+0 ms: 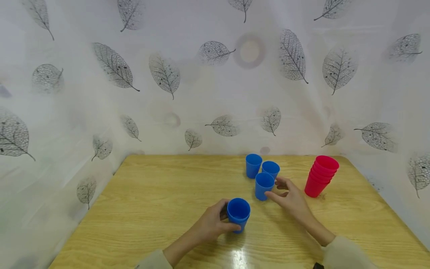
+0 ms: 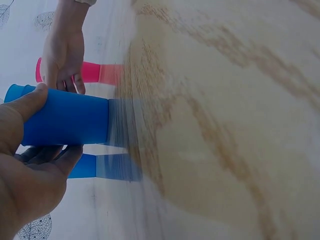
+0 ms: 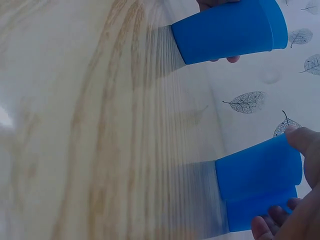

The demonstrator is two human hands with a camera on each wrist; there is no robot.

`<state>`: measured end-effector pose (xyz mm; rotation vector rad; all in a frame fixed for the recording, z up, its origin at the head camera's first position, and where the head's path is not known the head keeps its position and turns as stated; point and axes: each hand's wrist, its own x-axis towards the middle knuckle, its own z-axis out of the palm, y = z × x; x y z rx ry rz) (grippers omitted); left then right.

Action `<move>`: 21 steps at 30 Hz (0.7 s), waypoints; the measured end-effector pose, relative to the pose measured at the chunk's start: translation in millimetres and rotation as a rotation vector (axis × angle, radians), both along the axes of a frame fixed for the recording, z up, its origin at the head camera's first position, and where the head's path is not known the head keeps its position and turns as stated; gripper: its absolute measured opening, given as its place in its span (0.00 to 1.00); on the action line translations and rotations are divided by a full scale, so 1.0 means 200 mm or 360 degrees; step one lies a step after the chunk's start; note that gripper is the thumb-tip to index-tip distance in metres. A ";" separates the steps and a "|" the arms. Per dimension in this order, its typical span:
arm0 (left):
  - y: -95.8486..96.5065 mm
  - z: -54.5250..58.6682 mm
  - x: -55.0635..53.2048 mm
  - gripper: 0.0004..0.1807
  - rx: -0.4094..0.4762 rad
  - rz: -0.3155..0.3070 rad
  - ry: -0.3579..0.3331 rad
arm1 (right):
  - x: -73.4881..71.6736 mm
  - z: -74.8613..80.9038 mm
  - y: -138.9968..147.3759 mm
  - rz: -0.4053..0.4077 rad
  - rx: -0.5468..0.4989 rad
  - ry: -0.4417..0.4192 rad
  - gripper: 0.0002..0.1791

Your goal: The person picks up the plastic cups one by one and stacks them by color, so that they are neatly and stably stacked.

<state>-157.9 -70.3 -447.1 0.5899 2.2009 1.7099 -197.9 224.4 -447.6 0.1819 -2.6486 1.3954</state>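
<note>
My left hand [image 1: 211, 224] grips two nested blue cups [image 1: 239, 210], thumb across the near side and fingers behind. In the left wrist view these nested cups [image 2: 70, 117] stand upright on the table. My right hand [image 1: 293, 201] is at the front one of three single blue cups, the front cup [image 1: 264, 186]. Its thumb overlaps that cup's side, and its fingers are spread apart on the right. In the right wrist view the thumb lies at the rim of the front cup [image 3: 257, 170]. Behind stand a second cup [image 1: 271, 168] and a third cup [image 1: 253, 166].
A stack of several red cups [image 1: 320, 177] stands to the right of my right hand, leaning slightly. The wooden table [image 1: 161, 186] ends at a pale curtain [image 1: 201, 89] with leaf prints, which also runs along both sides.
</note>
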 end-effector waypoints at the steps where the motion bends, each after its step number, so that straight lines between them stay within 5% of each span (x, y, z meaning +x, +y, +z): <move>1: 0.00 0.00 0.00 0.34 -0.0003 0.0000 0.0002 | 0.00 0.00 -0.01 -0.0010 -0.0011 -0.0010 0.42; 21: 0.00 0.00 0.01 0.33 0.0010 -0.0003 0.0016 | -0.03 -0.03 -0.12 -0.0122 -0.0080 -0.0049 0.44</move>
